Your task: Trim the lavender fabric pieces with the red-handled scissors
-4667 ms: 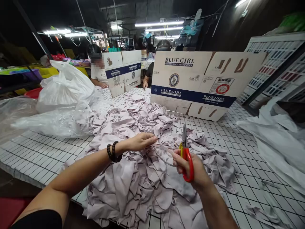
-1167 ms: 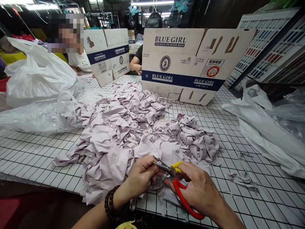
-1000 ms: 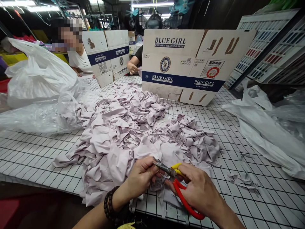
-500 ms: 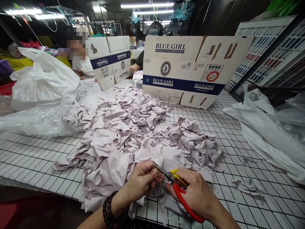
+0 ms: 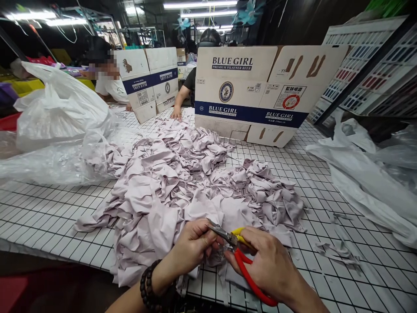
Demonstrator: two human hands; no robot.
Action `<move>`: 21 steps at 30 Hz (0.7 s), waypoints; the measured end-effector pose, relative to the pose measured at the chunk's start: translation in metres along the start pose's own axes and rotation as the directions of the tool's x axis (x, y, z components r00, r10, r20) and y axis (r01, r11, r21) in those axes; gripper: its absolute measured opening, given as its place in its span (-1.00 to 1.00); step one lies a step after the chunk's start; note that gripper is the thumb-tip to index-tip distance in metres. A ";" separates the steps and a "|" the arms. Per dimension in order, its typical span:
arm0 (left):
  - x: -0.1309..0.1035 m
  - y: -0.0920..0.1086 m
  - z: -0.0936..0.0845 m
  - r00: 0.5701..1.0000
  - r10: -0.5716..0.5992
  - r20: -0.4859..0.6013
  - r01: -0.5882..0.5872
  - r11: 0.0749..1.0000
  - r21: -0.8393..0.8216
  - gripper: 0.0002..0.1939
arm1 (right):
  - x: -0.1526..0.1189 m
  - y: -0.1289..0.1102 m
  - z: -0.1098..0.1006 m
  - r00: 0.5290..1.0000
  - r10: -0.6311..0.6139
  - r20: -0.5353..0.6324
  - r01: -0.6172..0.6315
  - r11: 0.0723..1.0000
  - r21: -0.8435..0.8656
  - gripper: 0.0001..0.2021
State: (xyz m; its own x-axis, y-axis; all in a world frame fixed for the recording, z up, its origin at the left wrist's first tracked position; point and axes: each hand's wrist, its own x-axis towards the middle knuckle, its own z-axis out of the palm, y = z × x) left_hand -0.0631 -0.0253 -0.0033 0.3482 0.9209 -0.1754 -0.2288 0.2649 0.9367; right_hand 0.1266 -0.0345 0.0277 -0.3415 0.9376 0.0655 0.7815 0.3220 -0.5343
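Closed around the red and yellow handles of the scissors (image 5: 249,265) is my right hand (image 5: 272,263). The scissor blades point left and meet the fingertips of my left hand (image 5: 192,245). My left fingers are pinched together; what they hold is too small to make out, though a bit of pale cloth hangs below them. A dark bead bracelet (image 5: 150,282) circles my left wrist. Just beyond both hands lies a large heap of pale pinkish-grey cloth pieces (image 5: 169,182).
Two printed cardboard sheets (image 5: 247,87) (image 5: 150,84) stand upright across the grid-patterned table (image 5: 55,208). White plastic bags (image 5: 61,108) lie at the left, another (image 5: 368,182) at the right. Small cloth scraps (image 5: 339,252) lie at right. Two people are across the table.
Across the table, a person's arm now reaches down to the far edge of the cloth heap. The person at the left has turned slightly. My hands stay almost where they were.
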 end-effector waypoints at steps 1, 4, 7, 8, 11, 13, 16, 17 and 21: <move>0.000 0.000 0.000 1.000 -0.005 -0.003 0.005 1.000 0.004 -0.54 | 0.000 0.001 0.001 1.000 -0.002 -0.017 0.002 1.000 0.002 -0.69; -0.001 0.001 0.001 1.000 -0.019 -0.003 0.019 1.000 0.007 -0.52 | 0.000 0.006 0.004 0.999 0.012 -0.040 -0.009 0.998 0.059 -0.63; 0.000 0.004 0.001 1.000 0.000 0.011 0.000 0.999 0.032 -0.52 | -0.001 0.016 0.007 0.983 0.154 0.101 -0.178 0.934 0.310 -0.52; 0.001 0.005 0.002 1.000 0.020 0.013 -0.020 0.999 0.050 -0.54 | -0.001 0.020 0.008 0.959 0.221 0.176 -0.277 0.854 0.440 -0.51; 0.005 0.005 0.008 0.992 0.119 0.029 -0.123 0.975 0.183 -0.62 | -0.002 0.026 0.012 0.883 0.278 0.379 -0.466 0.412 0.783 -0.46; 0.006 0.002 0.015 0.972 0.220 0.083 -0.235 0.905 0.355 -0.67 | 0.002 0.022 0.017 0.870 0.224 0.440 -0.474 0.134 0.870 -0.46; 0.000 -0.004 0.026 0.916 0.339 0.215 -0.399 0.710 0.580 -0.73 | 0.013 0.015 0.025 0.871 0.204 0.447 -0.455 -0.010 0.890 -0.68; -0.004 -0.007 0.027 0.897 0.357 0.261 -0.439 0.649 0.622 -0.77 | 0.016 0.013 0.027 0.876 0.213 0.433 -0.442 -0.002 0.897 -0.73; -0.022 -0.022 0.019 0.858 0.452 0.244 -0.469 0.496 0.730 -0.74 | 0.026 0.022 0.026 0.894 0.234 0.382 -0.400 0.036 0.916 -0.78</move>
State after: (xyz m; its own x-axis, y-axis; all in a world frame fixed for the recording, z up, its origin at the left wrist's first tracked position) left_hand -0.0482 -0.0565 -0.0142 0.4171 0.8401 0.3468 0.3869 -0.5095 0.7686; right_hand 0.1210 -0.0064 -0.0038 -0.3222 0.8635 -0.3880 -0.3130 -0.4840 -0.8171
